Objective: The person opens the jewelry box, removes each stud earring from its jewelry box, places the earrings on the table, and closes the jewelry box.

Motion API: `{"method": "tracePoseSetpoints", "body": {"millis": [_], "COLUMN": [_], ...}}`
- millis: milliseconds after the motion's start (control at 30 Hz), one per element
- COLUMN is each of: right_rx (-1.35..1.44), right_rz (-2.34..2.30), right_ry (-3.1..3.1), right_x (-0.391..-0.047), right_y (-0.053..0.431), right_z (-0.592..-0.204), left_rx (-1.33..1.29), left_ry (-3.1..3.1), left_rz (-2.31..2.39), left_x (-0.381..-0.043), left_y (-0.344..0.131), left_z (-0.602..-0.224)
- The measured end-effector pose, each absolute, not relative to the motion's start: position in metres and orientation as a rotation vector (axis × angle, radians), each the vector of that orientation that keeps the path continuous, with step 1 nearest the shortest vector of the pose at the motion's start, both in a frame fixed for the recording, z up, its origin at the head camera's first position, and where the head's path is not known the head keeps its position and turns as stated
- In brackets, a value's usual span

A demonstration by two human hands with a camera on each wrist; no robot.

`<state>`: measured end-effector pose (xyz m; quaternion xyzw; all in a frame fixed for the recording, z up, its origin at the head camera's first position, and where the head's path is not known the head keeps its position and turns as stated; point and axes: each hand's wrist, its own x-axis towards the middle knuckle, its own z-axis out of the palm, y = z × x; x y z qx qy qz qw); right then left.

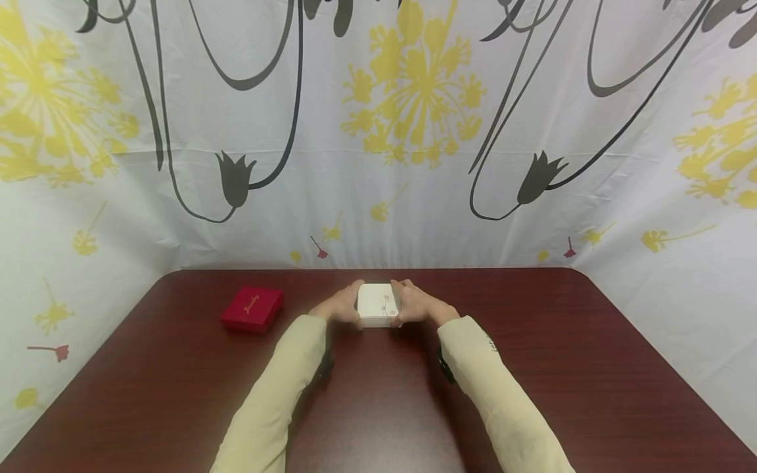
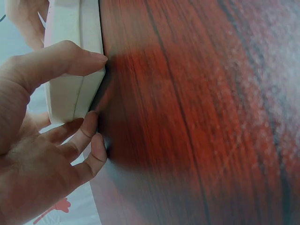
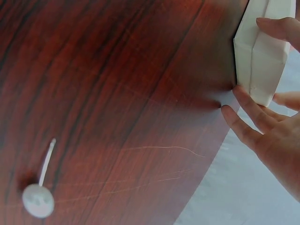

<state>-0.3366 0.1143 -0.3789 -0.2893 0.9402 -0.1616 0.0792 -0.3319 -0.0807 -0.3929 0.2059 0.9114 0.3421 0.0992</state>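
A small white box (image 1: 377, 303) with a lid and a fine printed design stands near the far edge of the table, between both hands. My left hand (image 1: 343, 306) grips its left end, the thumb on the near side and fingers round the corner, as the left wrist view shows. At the opposite end my right hand (image 1: 417, 305) holds it the same way, its thumb (image 3: 274, 27) on the near side. Some of the fingertips reach down to the tabletop. The lid seam (image 2: 79, 89) runs along the side of the box and looks closed.
A red box (image 1: 253, 309) with gold "Jewelry" lettering lies left of the hands on the dark wood table (image 1: 177, 394). In the right wrist view, a small item with a pale round head (image 3: 38, 200) and thin stem lies on the table. A patterned curtain (image 1: 378, 217) hangs behind.
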Motion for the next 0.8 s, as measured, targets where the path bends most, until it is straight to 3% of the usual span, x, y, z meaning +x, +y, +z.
{"method": "tracePoseSetpoints", "body": {"millis": [333, 800], "right_rx": [-0.847, -0.858], "right_rz": [-0.475, -0.498], "right_ry": [2.801, 2.812], "right_x": [-0.3363, -0.3331], "right_y": [0.1159, 0.117], "right_z": [-0.3795, -0.379], "left_rx": [0.464, 0.494], "left_ry": [2.685, 2.736], "left_rz": [0.912, 0.917], "left_x": [-0.3289, -0.3269], "left_y": [-0.0775, -0.0739], "left_z": [-0.3924, -0.3952]}}
